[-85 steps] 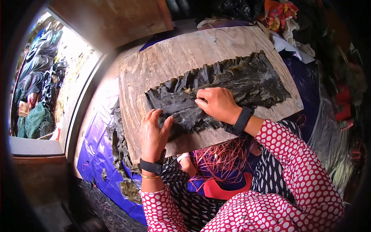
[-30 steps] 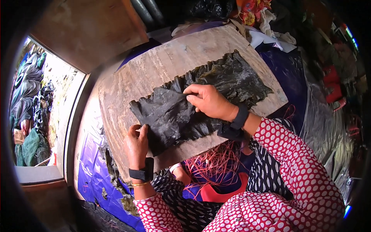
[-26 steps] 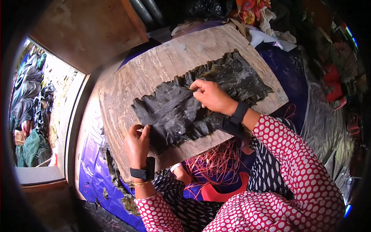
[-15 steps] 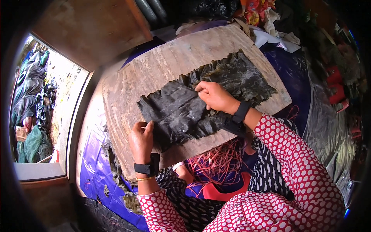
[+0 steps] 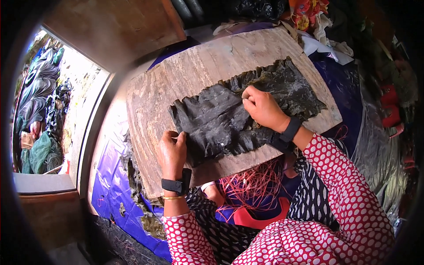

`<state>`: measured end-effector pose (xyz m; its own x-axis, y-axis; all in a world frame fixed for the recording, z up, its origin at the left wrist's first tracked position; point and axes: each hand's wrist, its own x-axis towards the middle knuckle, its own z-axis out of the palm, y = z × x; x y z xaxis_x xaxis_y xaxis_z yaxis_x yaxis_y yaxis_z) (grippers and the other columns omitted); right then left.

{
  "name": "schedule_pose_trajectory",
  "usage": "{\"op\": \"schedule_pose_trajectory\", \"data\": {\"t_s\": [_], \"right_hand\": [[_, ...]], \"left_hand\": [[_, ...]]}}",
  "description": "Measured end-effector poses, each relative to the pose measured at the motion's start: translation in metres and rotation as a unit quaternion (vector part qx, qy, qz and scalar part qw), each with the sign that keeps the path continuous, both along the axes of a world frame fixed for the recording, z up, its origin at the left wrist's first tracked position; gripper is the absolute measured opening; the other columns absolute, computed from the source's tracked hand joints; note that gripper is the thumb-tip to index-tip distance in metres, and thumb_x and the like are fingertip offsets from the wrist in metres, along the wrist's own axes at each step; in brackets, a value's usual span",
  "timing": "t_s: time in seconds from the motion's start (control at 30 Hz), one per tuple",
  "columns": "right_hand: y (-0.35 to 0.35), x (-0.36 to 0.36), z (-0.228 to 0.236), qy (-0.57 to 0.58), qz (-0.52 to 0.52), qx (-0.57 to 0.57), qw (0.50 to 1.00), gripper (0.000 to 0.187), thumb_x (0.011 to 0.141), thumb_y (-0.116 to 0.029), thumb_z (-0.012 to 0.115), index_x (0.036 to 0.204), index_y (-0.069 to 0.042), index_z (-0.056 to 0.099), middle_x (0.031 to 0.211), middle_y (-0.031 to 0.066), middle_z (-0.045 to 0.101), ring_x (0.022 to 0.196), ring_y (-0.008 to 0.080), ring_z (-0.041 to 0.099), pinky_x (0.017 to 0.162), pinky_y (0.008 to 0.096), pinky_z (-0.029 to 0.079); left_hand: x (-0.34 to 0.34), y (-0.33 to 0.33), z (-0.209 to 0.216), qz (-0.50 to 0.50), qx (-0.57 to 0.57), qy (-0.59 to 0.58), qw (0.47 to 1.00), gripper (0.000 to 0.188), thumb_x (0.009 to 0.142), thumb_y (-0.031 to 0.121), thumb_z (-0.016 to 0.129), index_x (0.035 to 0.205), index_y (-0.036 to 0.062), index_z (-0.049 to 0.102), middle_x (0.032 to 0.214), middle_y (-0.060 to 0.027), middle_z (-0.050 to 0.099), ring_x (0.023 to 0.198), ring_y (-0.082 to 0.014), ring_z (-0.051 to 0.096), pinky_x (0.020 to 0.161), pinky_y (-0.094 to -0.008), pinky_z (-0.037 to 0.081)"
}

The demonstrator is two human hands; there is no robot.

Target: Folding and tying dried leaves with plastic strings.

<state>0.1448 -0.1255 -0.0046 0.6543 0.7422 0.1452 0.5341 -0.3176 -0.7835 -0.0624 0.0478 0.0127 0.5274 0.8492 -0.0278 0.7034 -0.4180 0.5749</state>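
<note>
My right grip (image 5: pixel 267 110) pinches the black, wrinkled, oblong leafy sheet (image 5: pixel 205 117), which lies on the pale wooden board (image 5: pixel 176 73). My left grip (image 5: pixel 171 151), narrow, touches its left edge; pinching, I cannot tell.

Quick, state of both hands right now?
Left hand: fingers curled at the left edge of the dark wrinkled sheet; grip cannot be told.
Right hand: closed, apparently pinching the sheet near its middle.
</note>
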Motion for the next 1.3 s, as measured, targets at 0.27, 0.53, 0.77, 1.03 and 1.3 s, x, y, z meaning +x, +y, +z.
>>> {"op": "schedule_pose_trajectory", "data": {"t_s": [0.27,0.53,0.77,1.03,1.3], "right_hand": [[-0.008,0.001,0.006,-0.093,-0.003,-0.086,0.992,0.016,0.083,-0.018,0.057,0.089,-0.005,0.050,0.070,0.0193,0.062,0.070,0.0394,0.062,0.062,0.0485,0.049],[-0.011,0.001,-0.001,-0.187,-0.007,-0.149,0.971,0.016,0.084,-0.020,0.056,0.087,-0.006,0.048,0.063,0.0186,0.060,0.063,0.0392,0.061,0.056,0.0499,0.047],[-0.010,-0.001,0.001,-0.167,-0.006,-0.152,0.974,0.017,0.084,-0.019,0.057,0.088,-0.005,0.048,0.064,0.0186,0.061,0.063,0.0385,0.062,0.057,0.0494,0.048],[-0.009,-0.006,-0.003,-0.167,0.032,-0.131,0.977,0.018,0.083,-0.017,0.058,0.088,-0.004,0.048,0.064,0.0191,0.060,0.063,0.0384,0.061,0.057,0.0490,0.047],[-0.012,-0.001,0.001,-0.086,0.033,-0.090,0.992,0.014,0.082,-0.016,0.059,0.088,-0.005,0.055,0.070,0.0176,0.061,0.072,0.0371,0.061,0.062,0.0462,0.047]], "left_hand": [[0.001,0.000,0.001,-0.037,0.015,0.024,0.999,0.033,0.081,0.030,0.064,0.081,-0.0027,0.065,0.072,-0.0171,0.065,0.070,-0.0285,0.064,0.066,-0.0364,0.048],[0.005,-0.003,0.001,-0.049,0.007,0.027,0.998,0.022,0.075,0.018,0.068,0.079,-0.0038,0.064,0.071,-0.0152,0.065,0.067,-0.0243,0.063,0.063,-0.0349,0.048],[-0.007,0.013,-0.012,-0.034,-0.123,-0.056,0.990,0.015,0.075,0.009,0.063,0.077,-0.0040,0.057,0.065,-0.0087,0.058,0.058,-0.0157,0.055,0.052,-0.0334,0.047],[-0.014,0.017,0.009,-0.017,-0.241,-0.067,0.968,0.016,0.079,0.010,0.064,0.086,-0.0026,0.058,0.074,-0.0065,0.058,0.058,-0.0125,0.055,0.042,-0.0257,0.045],[-0.014,0.022,0.006,-0.005,-0.247,-0.038,0.968,0.034,0.089,0.026,0.057,0.104,-0.0048,0.060,0.078,-0.0073,0.060,0.059,-0.0142,0.057,0.047,-0.0271,0.048]]}}
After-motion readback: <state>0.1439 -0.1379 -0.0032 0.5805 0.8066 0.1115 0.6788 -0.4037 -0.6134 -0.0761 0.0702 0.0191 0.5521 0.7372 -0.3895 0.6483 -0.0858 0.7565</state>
